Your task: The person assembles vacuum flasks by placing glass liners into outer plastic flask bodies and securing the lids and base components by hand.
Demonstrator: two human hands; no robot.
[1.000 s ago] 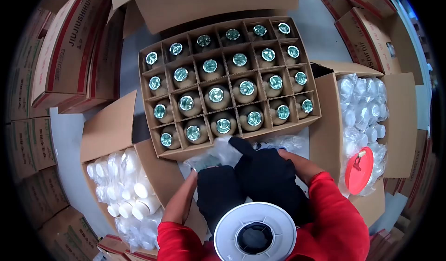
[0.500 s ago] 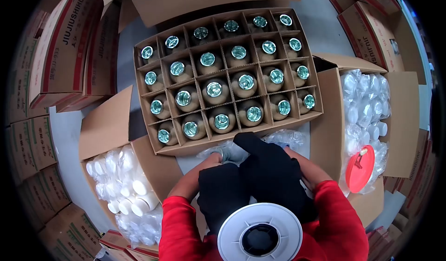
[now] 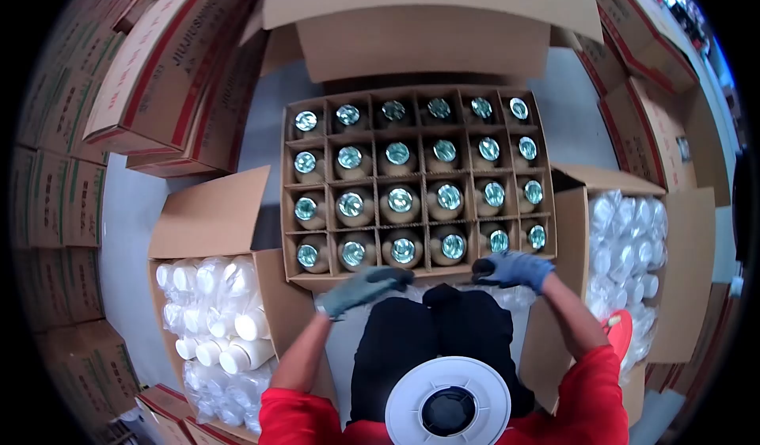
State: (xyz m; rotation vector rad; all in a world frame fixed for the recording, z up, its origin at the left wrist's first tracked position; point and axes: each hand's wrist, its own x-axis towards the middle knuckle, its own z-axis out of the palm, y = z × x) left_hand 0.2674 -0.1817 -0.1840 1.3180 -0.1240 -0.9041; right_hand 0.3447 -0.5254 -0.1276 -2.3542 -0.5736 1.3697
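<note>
A divided carton (image 3: pixel 421 274) holds several bottles with shiny greenish mouths (image 3: pixel 403 250), one to a compartment. At its near edge, left of centre, is my left hand (image 3: pixel 366 288) in a grey-green glove with dark fingertips, its fingers stretched to the right. My right hand (image 3: pixel 513 271), gloved in blue with dark fingertips, is at the same edge farther right, fingers apart. Neither hand shows an object in it. Clear plastic wrap (image 3: pixel 511 296) lies below the carton's near edge, between the hands and partly under the right one.
An open box (image 3: pixel 275 298) at left holds plastic-wrapped white containers (image 3: pixel 207 312). Another box (image 3: pixel 571 231) at right holds wrapped containers (image 3: pixel 627 247) and a red round object (image 3: pixel 620 332). Printed cartons (image 3: pixel 158 73) stand at the back left. A white round object (image 3: pixel 448 401) is nearest the camera.
Both hands, largely hidden by the dark-clothed knees before, have come up and apart to the carton's near edge. The view has shifted, so the carton appears lower and farther right.
</note>
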